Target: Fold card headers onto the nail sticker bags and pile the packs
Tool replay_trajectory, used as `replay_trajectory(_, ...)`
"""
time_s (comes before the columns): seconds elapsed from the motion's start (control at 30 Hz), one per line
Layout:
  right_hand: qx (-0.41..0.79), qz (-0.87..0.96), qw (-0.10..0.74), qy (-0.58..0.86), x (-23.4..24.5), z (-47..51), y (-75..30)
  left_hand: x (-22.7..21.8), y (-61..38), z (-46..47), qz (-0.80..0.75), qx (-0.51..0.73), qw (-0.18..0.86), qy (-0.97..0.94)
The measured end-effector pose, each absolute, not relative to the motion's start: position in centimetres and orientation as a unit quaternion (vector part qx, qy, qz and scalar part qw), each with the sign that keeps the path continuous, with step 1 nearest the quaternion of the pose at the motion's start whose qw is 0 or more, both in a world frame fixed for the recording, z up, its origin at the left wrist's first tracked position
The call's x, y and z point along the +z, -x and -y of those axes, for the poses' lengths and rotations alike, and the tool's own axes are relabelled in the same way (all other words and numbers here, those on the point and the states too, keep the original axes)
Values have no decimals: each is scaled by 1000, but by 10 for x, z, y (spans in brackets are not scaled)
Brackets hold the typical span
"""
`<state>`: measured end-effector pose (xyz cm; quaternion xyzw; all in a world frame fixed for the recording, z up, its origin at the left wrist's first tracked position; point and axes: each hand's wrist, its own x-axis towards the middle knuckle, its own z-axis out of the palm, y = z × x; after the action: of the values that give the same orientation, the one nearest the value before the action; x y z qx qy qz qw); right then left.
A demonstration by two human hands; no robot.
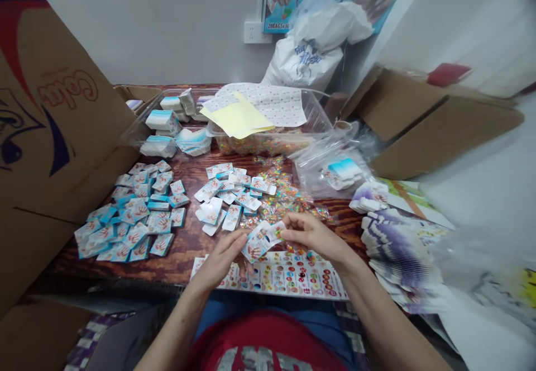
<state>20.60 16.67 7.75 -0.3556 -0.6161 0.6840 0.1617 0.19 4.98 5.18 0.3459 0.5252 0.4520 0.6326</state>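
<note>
My left hand (224, 256) grips a small white and blue printed box (254, 246) between thumb and fingers. The box is tilted, and its flap end points toward my right hand (310, 234). With thumb and forefinger, my right hand pinches a small clear packet of coloured bits (278, 234) right at that end. How far the packet reaches into the box is hidden. Under both hands lies a printed sticker sheet (288, 275). Just beyond them are a loose pile of similar boxes (232, 214), some with flaps up, and many little packets (280, 189).
Closed boxes (138, 214) are heaped at left beside a big carton (54, 136). Behind stand plastic trays (318, 117) with paper sheets (268, 103) on top. At right are a clear bag (310, 170), purple-white cards (402, 253) and an open carton (444, 125).
</note>
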Motion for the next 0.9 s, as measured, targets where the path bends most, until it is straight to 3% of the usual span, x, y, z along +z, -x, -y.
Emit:
replay_trajectory(0.23,628,663,188,360,66,-163,-194,54,-24,-56,-554,440,593,-385)
replay_trajectory(0.43,699,607,141,351,60,-161,-199,49,-13,-53,-540,404,630,-386)
replay_trajectory(0.7,570,700,239,358,61,-151,-194,51,-15,-57,-518,398,634,-413)
replay_trajectory(0.9,619,692,196,316,62,-151,-205,53,-7,-63,-511,377,577,-513)
